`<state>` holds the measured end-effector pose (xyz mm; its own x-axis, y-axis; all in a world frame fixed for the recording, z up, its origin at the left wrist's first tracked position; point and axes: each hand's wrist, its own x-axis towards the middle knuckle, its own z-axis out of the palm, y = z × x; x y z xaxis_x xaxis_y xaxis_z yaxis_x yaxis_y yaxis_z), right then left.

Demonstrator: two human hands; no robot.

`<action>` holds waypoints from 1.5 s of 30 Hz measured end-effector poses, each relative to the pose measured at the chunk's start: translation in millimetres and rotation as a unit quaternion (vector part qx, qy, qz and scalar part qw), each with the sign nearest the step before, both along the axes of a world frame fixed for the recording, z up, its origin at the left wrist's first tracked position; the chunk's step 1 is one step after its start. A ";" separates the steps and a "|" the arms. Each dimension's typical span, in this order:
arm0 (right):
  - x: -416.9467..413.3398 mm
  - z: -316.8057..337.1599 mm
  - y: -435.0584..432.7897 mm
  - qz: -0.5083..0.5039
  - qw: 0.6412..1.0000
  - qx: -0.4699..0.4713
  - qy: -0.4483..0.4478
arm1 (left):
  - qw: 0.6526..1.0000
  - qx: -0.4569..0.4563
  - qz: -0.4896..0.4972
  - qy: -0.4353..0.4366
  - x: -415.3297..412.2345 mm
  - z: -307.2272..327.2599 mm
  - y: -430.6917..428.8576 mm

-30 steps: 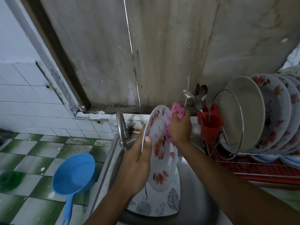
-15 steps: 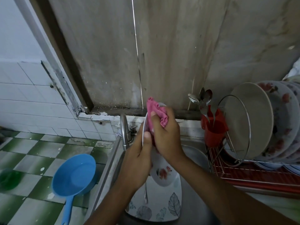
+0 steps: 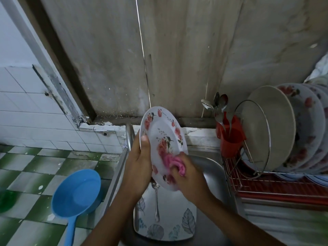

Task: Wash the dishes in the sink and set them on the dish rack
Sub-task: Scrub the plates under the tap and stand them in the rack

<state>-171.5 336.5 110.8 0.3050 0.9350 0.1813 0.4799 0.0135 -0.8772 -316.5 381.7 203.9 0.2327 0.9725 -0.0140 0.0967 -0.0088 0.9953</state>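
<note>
A white plate with red flowers (image 3: 164, 137) stands tilted above the steel sink (image 3: 211, 167). My left hand (image 3: 140, 162) grips its left rim, thumb on the face. My right hand (image 3: 188, 173) holds a pink cloth (image 3: 174, 163) against the plate's lower face. Below, in the sink, lies a square leaf-patterned plate (image 3: 177, 226) with a spoon (image 3: 157, 203) on it. The red wire dish rack (image 3: 266, 185) at the right holds several upright plates (image 3: 276, 128).
A red cutlery cup (image 3: 230, 139) with spoons stands at the rack's left end. The tap (image 3: 129, 137) rises behind my left hand. A blue ladle-shaped scoop (image 3: 76, 194) lies on the green-and-white checked tiles to the left. A wall stands close behind the sink.
My right hand slid the pink cloth from the plate's top rim down to its lower face. The plate's flowered face has turned more toward me.
</note>
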 end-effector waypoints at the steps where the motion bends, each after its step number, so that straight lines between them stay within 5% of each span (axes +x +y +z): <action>1: 10.0 -8.7 5.1 -0.035 0.999 -0.025 0.012 | 1.000 0.004 -0.007 0.003 -1.3 -0.5 -2.0; 6: 28.1 28.0 61.9 -0.185 0.980 0.002 0.069 | 0.997 0.013 -0.063 0.046 2.3 -9.5 -16.9; 13: -47.5 60.4 21.8 0.026 0.987 0.110 0.118 | 0.998 0.049 0.028 0.029 0.4 4.5 -1.9; 19: 10.2 -17.3 12.9 -0.100 0.995 0.004 0.001 | 0.997 0.067 0.031 0.014 -14.7 11.4 -15.8; 24: 22.6 43.1 65.0 -0.188 0.979 0.046 0.062 | 0.996 0.059 -0.034 0.064 -6.4 1.6 -29.8; 27: -18.3 85.1 58.9 -0.109 0.977 0.121 0.137 | 0.993 0.079 -0.033 0.078 -1.3 5.7 -28.1; 31: -46.1 68.6 12.9 0.039 0.987 0.158 0.014 | 0.993 0.102 0.051 0.020 -10.9 26.4 -13.0; 34: -18.8 38.2 0.1 0.045 0.991 0.108 -0.066 | 0.991 0.081 0.076 -0.073 -25.4 39.0 -10.1; 37: 3.7 46.7 5.9 -0.062 0.994 0.030 0.084 | 0.988 0.078 0.099 -0.088 -38.7 36.5 -7.0; 40: 20.9 68.8 10.3 -0.196 0.947 -0.029 0.253 | 0.981 0.027 0.108 -0.162 -50.3 32.5 3.7; 43: 24.3 97.8 5.0 -0.086 0.848 -0.062 0.519 | 0.967 -0.044 0.078 -0.239 -52.3 32.3 11.1; 45: 21.7 111.9 3.0 -0.013 0.809 -0.054 0.586 | 0.966 -0.074 0.051 -0.241 -47.5 32.4 12.3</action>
<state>-149.8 339.5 222.7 0.2279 0.9168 -0.3279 -0.6819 -0.0901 -0.7259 -364.0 394.0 236.2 0.1502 0.9863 -0.0686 -0.3859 0.1224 0.9144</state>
